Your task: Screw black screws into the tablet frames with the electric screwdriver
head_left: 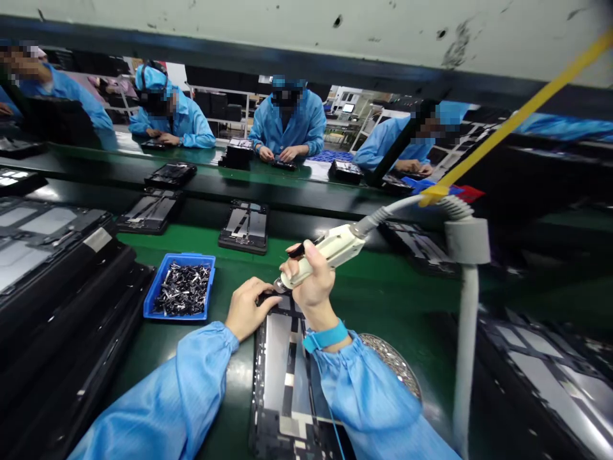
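My right hand [316, 287] is wrapped round a cream electric screwdriver [330, 252], which tilts down to the left. A blue band circles that wrist. Its tip points at the far end of an opened tablet [280, 358] lying lengthwise before me, with grey panels and dark ribbon strips showing. At the tablet's far left corner, my left hand [249, 308] has thumb and fingers closed beside the screwdriver tip. Something small and dark shows between them, too hidden to name. My right forearm covers part of the tablet.
A blue tray [211, 306] of small black parts sits left of the tablet. Partly behind my right sleeve is a round dish [395, 361] of tiny metal pieces. Stacked devices [48, 255] flank me; more tablets [244, 225] lie ahead. A grey cable [467, 338] hangs right. Co-workers sit opposite.
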{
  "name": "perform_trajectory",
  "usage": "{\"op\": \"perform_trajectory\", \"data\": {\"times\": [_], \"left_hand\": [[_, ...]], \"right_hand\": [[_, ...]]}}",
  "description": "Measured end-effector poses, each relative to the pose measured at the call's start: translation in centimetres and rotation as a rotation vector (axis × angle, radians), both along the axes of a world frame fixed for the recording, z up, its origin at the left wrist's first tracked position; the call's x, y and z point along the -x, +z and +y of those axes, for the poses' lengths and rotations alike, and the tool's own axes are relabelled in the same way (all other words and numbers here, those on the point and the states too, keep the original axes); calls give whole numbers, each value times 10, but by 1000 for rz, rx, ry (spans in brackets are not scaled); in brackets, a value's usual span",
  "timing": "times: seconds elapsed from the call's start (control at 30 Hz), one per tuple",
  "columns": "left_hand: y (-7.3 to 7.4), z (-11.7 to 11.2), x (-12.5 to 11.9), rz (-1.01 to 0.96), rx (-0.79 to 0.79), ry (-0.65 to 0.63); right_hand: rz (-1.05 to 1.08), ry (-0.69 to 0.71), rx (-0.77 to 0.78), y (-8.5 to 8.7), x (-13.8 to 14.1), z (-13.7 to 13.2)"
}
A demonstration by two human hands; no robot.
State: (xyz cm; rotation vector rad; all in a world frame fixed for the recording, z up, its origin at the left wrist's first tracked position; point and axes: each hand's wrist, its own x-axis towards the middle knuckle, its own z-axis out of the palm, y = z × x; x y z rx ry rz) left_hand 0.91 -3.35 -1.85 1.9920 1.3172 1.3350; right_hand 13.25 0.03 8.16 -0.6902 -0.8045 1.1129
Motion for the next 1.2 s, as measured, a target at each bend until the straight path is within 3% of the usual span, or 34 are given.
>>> {"op": "perform_trajectory", "data": {"times": [0.27,0.6,1.07,1.2], "left_hand": [[-8,6,0,50,-153,7],[-11,6,-3,95,-162,16],[-6,2,0,61,39,-20],[-2,0,7,37,150,23]], "right_hand": [[-6,18,16,0,1,-1],[-30,14,29,-4,4,-2],[-49,32,20,-9,6,0],[-66,46,13,-16,9,4]]}}
